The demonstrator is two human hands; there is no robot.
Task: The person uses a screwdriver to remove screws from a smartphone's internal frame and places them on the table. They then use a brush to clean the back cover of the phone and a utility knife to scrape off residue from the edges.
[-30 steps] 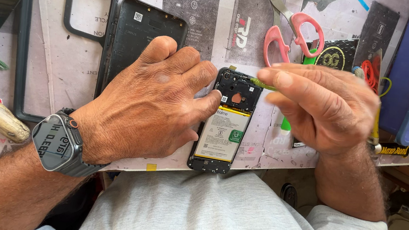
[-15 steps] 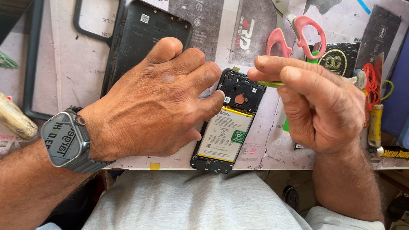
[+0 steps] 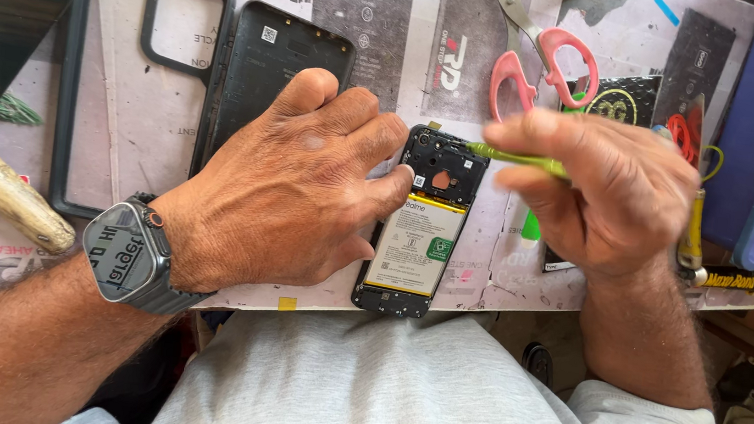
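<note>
the left hand point(image 3: 291, 190) hides the opened phone's point(image 3: 421, 230) left edge; the right hand point(image 3: 605, 192) is motion-blurred.

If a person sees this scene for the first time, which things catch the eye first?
First, the opened black smartphone with its white battery exposed, lying at the centre of the paper-covered workbench. The left hand presses on its left edge, while the right hand brings a thin yellow-green tool to the phone's top. Behind them lie pink-handled scissors.
</note>
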